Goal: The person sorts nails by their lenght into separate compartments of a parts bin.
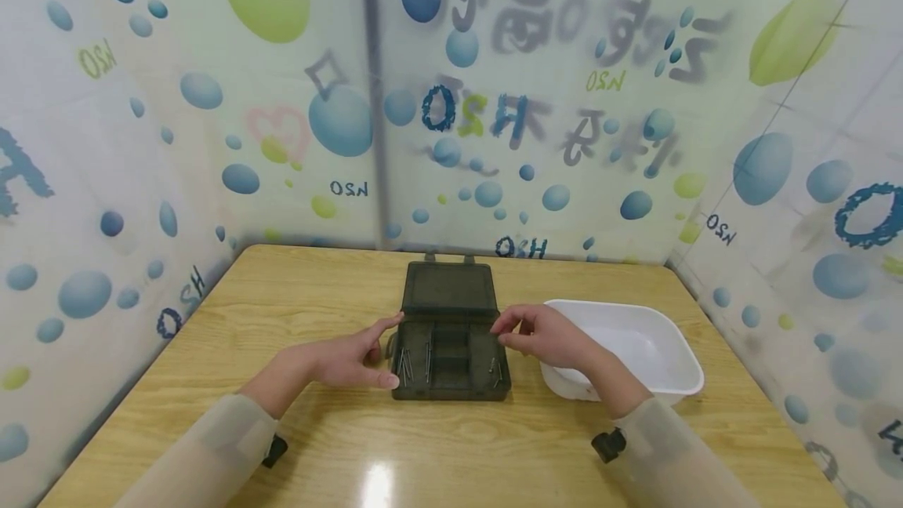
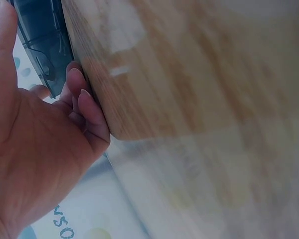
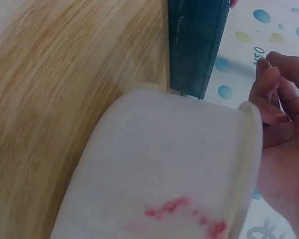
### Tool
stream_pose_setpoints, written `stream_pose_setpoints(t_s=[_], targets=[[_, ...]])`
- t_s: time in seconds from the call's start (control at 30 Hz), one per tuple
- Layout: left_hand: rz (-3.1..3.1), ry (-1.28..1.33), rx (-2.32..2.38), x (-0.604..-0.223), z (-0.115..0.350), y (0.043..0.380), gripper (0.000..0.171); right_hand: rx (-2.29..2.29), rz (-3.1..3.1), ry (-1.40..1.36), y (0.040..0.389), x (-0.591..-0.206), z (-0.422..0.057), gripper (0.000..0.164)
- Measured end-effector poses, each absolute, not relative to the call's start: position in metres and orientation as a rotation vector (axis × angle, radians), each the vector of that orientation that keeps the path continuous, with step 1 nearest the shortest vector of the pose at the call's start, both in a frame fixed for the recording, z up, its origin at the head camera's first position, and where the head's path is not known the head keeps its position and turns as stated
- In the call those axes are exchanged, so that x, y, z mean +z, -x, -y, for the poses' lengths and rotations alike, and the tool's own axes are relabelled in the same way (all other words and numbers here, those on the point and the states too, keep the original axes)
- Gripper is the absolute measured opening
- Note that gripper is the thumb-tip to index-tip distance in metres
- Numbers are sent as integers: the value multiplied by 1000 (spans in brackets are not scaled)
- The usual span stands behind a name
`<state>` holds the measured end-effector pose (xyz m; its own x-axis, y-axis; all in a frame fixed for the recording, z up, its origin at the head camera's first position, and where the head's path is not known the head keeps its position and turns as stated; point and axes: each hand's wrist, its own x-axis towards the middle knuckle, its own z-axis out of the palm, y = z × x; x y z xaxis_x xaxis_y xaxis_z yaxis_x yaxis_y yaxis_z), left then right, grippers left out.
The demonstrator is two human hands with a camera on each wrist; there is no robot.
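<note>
A dark green plastic case [image 1: 450, 393] lies open on the table, its lid [image 1: 450, 285] folded back. Thin metal screws or nails [image 1: 405, 365] lie in its left compartment, more [image 1: 428, 361] in the narrow slot beside it, and a few small ones [image 1: 492, 367] in the right compartment. My left hand [image 1: 346, 359] touches the case's left side, thumb at the front corner and index finger farther back. Over the right compartment hovers my right hand [image 1: 550, 335], fingers bent, thumb near the index finger. Whether something tiny sits between them cannot be made out.
A white plastic basin [image 1: 687, 359] stands right of the case, partly under my right forearm. Red marks [image 3: 174, 205] show on its outside. The wooden table [image 1: 303, 453] meets patterned curtains [image 1: 451, 210] at the back and sides.
</note>
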<state>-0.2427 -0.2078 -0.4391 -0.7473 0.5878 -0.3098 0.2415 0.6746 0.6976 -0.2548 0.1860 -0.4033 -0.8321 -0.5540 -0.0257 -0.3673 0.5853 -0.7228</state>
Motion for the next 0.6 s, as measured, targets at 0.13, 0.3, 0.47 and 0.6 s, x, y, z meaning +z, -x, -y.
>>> stream_pose_setpoints(t_s=[0.13, 0.3, 0.47, 0.6], targets=[[-2363, -647, 886, -440, 208, 243, 115, -1088, -2595, 745, 254, -401, -192, 21], [-2364, -652, 884, -440, 208, 243, 114, -1114, -2621, 674, 252, -395, -204, 17], [-2362, -651, 887, -440, 208, 242, 114, -1138, -2641, 624, 253, -394, -219, 15], [-2360, -661, 891, -440, 209, 243, 114, -1147, -2647, 599, 255, -395, -232, 16]])
